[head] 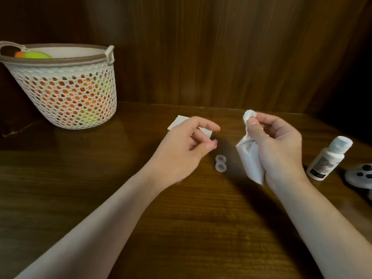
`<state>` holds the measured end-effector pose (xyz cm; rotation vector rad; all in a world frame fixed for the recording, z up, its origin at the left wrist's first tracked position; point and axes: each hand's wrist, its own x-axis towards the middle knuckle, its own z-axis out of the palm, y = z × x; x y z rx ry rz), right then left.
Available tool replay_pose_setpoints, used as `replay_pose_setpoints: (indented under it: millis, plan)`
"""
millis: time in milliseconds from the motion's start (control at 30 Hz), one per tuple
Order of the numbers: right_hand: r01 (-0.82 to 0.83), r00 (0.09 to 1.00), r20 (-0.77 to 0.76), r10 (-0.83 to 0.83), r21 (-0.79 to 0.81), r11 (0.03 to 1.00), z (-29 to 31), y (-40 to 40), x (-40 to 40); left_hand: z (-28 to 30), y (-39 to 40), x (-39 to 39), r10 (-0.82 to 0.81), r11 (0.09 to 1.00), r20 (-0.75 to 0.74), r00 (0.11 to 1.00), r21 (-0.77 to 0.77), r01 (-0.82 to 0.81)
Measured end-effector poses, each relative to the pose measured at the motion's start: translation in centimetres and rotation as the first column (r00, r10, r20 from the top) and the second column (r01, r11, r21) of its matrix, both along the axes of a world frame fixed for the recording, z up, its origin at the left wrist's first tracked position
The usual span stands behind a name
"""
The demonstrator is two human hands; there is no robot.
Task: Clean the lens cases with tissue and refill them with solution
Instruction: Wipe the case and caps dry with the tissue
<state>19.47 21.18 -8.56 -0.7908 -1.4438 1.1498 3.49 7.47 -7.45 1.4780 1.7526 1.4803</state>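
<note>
A clear twin-cup lens case (220, 163) lies open on the dark wooden table (201, 218), between my two hands. My right hand (279, 150) is shut on a crumpled white tissue (249, 158), whose twisted tip pokes out above my thumb. My left hand (181, 150) hovers just left of the case and pinches a small pink thing (274, 142) at its fingertips, likely a cap. A white solution bottle (328, 158) with a white lid leans at the right, apart from both hands.
A flat white paper sheet (179, 121) lies behind my left hand. A white mesh basket (62, 87) with orange and green contents stands at the back left. A white controller (360, 174) sits at the right edge. A wooden wall closes the back.
</note>
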Motion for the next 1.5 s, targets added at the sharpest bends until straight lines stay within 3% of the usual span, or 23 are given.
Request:
replay_pose_setpoints:
  millis: [100,267,533,667,767,833,900,1100,1200,1367,1500]
  plan:
    - [0.080,0.997,0.013,-0.081,0.044,0.996,0.2,0.6,0.3,-0.4,-0.2,0.5,-0.141,0.980,-0.253,0.957,-0.175,0.098]
    - [0.102,0.991,0.078,-0.108,0.076,0.992,-0.8,1.1,-0.1,-1.5,0.2,0.6,-0.320,0.917,-0.291,0.902,-0.334,0.218]
    - [0.008,0.971,0.233,-0.045,0.159,0.987,-1.4,-0.2,-1.1,-1.7,0.5,-0.2,-0.334,0.912,-0.339,0.880,-0.353,0.210]
    - [-0.008,0.966,0.255,-0.031,0.151,0.989,-1.4,-0.3,-1.2,0.5,-1.0,-2.4,-0.175,0.943,-0.439,0.881,-0.332,0.022]
    - [-0.038,0.964,0.265,0.002,0.129,0.991,-1.5,-0.5,-1.3,1.7,-2.3,-5.1,-0.193,0.840,-0.501,0.844,-0.529,-0.122]
    - [-0.063,0.961,0.274,0.024,0.133,0.989,-1.6,-0.7,-1.5,1.9,-2.6,-6.1,-0.243,0.720,-0.434,0.868,-0.680,-0.138]
    - [-0.079,0.960,0.278,0.039,0.135,0.988,-1.7,-0.9,-1.6,1.5,-2.4,-6.3,-0.262,0.688,-0.384,0.886,-0.718,-0.107]
    - [-0.145,0.934,0.350,0.076,0.176,0.974,-1.8,-1.8,-1.8,0.0,-1.4,-5.7,-0.245,0.792,-0.323,0.914,-0.610,-0.003]
    - [-0.151,0.930,0.362,0.063,0.222,0.963,-1.6,-2.2,-1.9,0.2,-1.1,-5.4,-0.184,0.881,-0.289,0.939,-0.472,0.028]
    - [-0.192,0.924,0.371,0.092,0.243,0.951,-1.5,-2.6,-1.7,-0.5,0.1,-2.8,0.138,0.985,-0.149,0.979,-0.086,-0.152]
    - [-0.215,0.912,0.397,0.099,0.260,0.941,-1.5,-2.8,-1.7,-1.6,1.0,-0.5,0.193,0.981,-0.039,0.980,-0.011,-0.194]
